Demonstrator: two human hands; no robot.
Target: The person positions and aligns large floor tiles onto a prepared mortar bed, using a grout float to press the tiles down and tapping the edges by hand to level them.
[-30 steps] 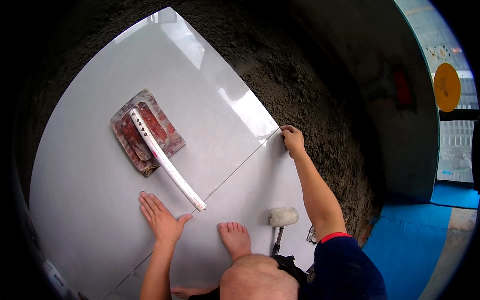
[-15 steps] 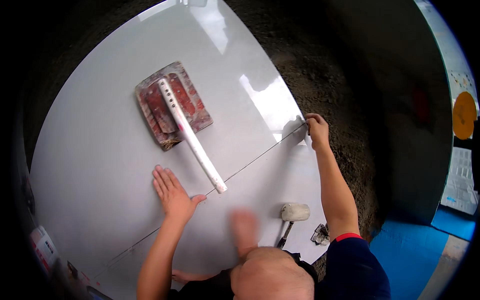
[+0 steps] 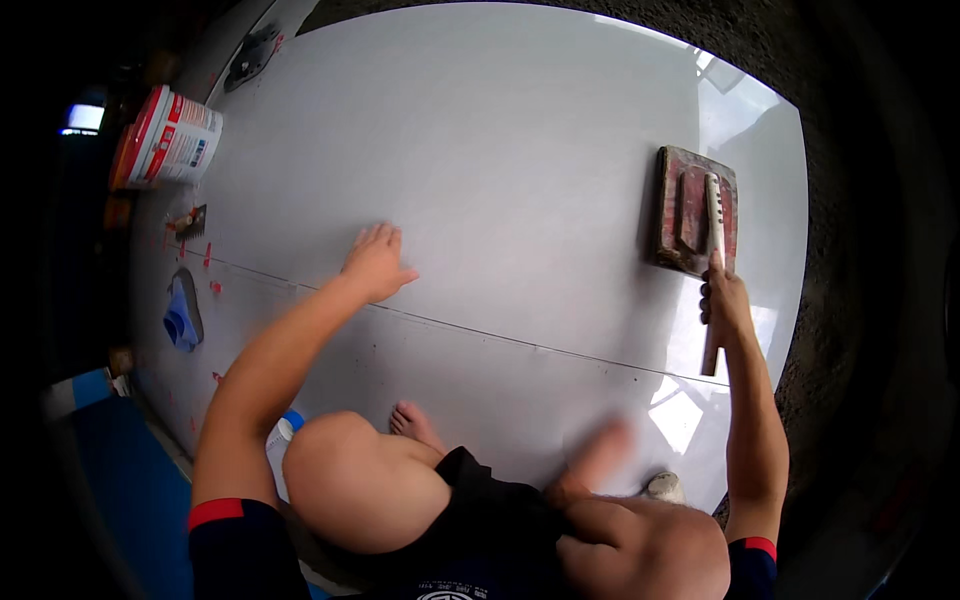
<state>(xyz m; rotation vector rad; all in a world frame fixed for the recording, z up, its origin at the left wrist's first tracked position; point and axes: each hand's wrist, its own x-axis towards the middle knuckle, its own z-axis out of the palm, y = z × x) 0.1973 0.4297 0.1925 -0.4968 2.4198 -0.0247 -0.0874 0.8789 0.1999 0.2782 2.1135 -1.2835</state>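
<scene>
Right hand [image 3: 725,300] clenched on white bar [image 3: 712,275] lying across trowel [image 3: 695,210] — stiff, light, grip mid-length. Left hand [image 3: 378,262] flat, open on glossy tile [image 3: 500,150] — slippery, probably heavy.

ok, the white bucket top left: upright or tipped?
Tipped. The white bucket lies on its side at the tile's far left edge, printed wall facing up. Whether it is full or empty cannot be told.
</scene>
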